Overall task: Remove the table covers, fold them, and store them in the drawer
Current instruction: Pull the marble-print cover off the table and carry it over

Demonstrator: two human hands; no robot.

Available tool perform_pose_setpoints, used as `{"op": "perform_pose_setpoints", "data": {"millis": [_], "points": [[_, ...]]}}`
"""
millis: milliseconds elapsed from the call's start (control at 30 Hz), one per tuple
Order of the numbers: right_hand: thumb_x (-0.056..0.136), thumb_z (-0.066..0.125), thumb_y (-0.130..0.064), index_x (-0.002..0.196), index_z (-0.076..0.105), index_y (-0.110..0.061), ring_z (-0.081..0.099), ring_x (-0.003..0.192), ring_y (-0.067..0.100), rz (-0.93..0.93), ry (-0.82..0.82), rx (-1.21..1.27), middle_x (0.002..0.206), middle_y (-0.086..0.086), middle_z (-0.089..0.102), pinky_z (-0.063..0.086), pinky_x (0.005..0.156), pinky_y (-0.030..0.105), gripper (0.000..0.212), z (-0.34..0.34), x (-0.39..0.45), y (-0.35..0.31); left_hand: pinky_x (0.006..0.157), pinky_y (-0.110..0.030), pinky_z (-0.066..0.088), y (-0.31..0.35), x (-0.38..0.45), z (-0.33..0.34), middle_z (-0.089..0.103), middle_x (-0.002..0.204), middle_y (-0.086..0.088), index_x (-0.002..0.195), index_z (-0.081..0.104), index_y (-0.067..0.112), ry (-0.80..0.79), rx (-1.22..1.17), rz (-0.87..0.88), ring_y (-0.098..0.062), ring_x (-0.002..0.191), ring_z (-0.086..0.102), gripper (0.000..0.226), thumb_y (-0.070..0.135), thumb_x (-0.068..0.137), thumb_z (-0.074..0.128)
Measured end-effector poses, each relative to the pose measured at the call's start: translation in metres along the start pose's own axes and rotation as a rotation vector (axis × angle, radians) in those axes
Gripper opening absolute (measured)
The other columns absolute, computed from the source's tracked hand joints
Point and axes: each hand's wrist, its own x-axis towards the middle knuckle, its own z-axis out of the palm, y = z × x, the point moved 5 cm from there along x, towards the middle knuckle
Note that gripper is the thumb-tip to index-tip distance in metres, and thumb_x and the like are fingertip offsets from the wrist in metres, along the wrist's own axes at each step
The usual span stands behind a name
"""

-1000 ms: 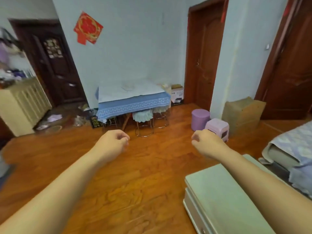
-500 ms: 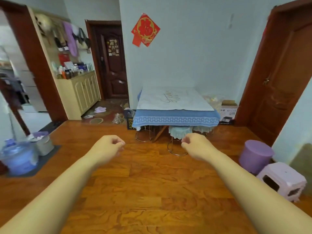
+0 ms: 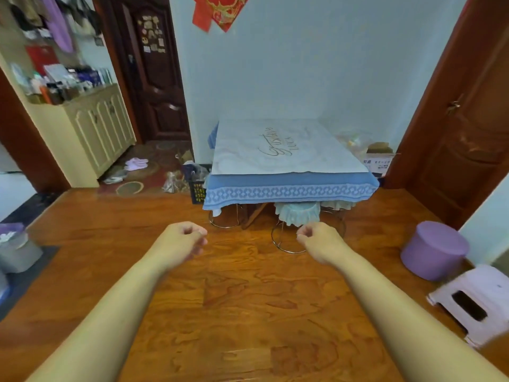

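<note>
A table stands against the far wall under two covers. On top lies a white cover (image 3: pixel 278 150) with script lettering. Beneath it a blue cover (image 3: pixel 292 188) with a patterned border hangs over the front edge. My left hand (image 3: pixel 183 239) and my right hand (image 3: pixel 319 241) are stretched out over the wooden floor, well short of the table. Both have loosely curled fingers and hold nothing. No drawer is in sight.
Wire stools with lace-trimmed covers (image 3: pixel 297 213) sit under the table. A purple round stool (image 3: pixel 433 249) and a pale plastic stool (image 3: pixel 473 301) stand at the right. A cream cabinet (image 3: pixel 96 128) is at the left, a dark basket (image 3: pixel 197 186) beside the table, a cardboard box (image 3: pixel 378 158) behind.
The view has swung left and moved closer to the table, which now sits centred and larger. The green chest at the lower right is out of view. Both hands stay loosely curled.
</note>
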Motion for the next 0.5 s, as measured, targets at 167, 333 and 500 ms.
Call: {"op": "perform_pose_setpoints", "data": {"millis": [167, 333, 500], "points": [[0.099, 0.053, -0.026, 0.096, 0.067, -0.023, 0.062, 0.096, 0.016, 0.119, -0.058, 0.147, 0.100, -0.010, 0.065, 0.050, 0.080, 0.032, 0.015, 0.040, 0.099, 0.021, 0.078, -0.036, 0.055, -0.004, 0.111, 0.024, 0.079, 0.092, 0.001, 0.098, 0.073, 0.021, -0.100, -0.012, -0.051, -0.016, 0.077, 0.072, 0.020, 0.020, 0.104, 0.054], [0.100, 0.052, -0.026, 0.094, 0.066, -0.024, 0.062, 0.094, 0.013, 0.160, -0.044, 0.233, 0.101, -0.008, 0.067, 0.049, 0.078, 0.031, 0.016, 0.048, 0.232, 0.043, 0.073, -0.032, 0.053, -0.016, 0.226, 0.046, 0.078, 0.093, -0.003, 0.100, 0.072, 0.016, -0.091, -0.071, -0.137, -0.017, 0.075, 0.071, 0.019, 0.018, 0.105, 0.053], [0.100, 0.051, -0.024, 0.094, 0.069, -0.016, 0.063, 0.074, 0.015, 0.206, -0.151, 0.283, 0.093, 0.008, 0.071, 0.052, 0.068, 0.028, 0.020, 0.054, 0.347, 0.049, 0.068, -0.028, 0.055, -0.026, 0.313, 0.065, 0.078, 0.094, -0.008, 0.103, 0.071, 0.012, -0.052, -0.167, -0.296, -0.017, 0.073, 0.070, 0.019, 0.017, 0.105, 0.053]]}}
